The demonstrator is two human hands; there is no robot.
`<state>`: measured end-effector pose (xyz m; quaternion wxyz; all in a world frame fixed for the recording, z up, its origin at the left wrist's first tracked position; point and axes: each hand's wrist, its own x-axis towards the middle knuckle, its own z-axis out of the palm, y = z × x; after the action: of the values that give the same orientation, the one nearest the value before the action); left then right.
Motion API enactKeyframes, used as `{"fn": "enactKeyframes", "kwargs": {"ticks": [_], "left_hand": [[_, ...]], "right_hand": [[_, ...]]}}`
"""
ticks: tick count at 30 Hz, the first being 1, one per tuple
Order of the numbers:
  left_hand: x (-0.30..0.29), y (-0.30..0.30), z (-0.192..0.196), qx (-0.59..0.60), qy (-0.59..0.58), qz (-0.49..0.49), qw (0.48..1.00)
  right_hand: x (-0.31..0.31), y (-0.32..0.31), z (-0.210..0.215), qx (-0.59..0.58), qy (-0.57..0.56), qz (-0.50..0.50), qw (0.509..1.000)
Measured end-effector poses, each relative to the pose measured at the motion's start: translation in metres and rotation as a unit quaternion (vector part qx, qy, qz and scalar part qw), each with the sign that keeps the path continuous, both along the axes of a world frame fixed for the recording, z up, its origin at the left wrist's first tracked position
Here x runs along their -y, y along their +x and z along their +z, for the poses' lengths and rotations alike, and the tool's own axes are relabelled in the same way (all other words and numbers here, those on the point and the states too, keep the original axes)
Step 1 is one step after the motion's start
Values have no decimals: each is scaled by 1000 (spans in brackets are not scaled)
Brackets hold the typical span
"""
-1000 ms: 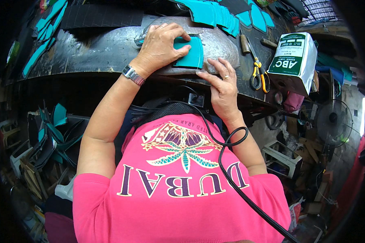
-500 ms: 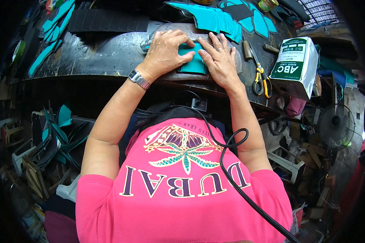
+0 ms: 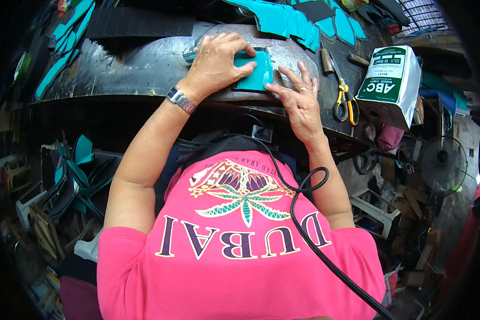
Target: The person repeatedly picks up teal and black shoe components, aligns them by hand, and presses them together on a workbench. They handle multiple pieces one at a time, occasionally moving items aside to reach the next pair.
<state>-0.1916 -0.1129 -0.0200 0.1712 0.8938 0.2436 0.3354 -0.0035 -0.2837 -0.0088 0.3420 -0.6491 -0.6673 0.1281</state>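
A flat teal piece (image 3: 257, 70) of sheet material with a dark border lies on the worn grey work slab (image 3: 160, 64). Over its left side is my left hand (image 3: 214, 61), with a metal watch on the wrist; the curved index finger and thumb press on the piece, while the other fingertips are partly hidden. My right hand (image 3: 303, 104), wearing a ring, is at the right side. Its thumb touches the piece's near right corner, and its other fingers are spread and slightly bent, holding nothing.
Yellow-and-black scissors (image 3: 345, 101) and a wooden-handled tool (image 3: 326, 61) lie right of my hands, beside a green-and-white can (image 3: 390, 80). Teal cut pieces (image 3: 282, 21) and black strips (image 3: 141, 22) are at the back. A black cable (image 3: 325, 250) crosses my shirt.
My right hand has slid toward me and to the right, off the top of the teal piece, uncovering more of it. My left hand stays nearly in place.
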Motion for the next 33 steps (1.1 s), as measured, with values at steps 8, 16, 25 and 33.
{"fn": "enactKeyframes", "kwargs": {"ticks": [8,16,25,33], "left_hand": [[0,0,1,-8,-8,-1,1000],[0,1,2,-3,2,-3,1000],[0,0,0,-2,4,1,1000],[2,0,4,-14,-8,3,1000]], "right_hand": [[-8,1,0,48,4,-43,998],[-58,-2,-11,181,-38,-52,981],[-23,2,-3,150,-79,-19,985],[24,-8,0,126,-70,6,990]]}}
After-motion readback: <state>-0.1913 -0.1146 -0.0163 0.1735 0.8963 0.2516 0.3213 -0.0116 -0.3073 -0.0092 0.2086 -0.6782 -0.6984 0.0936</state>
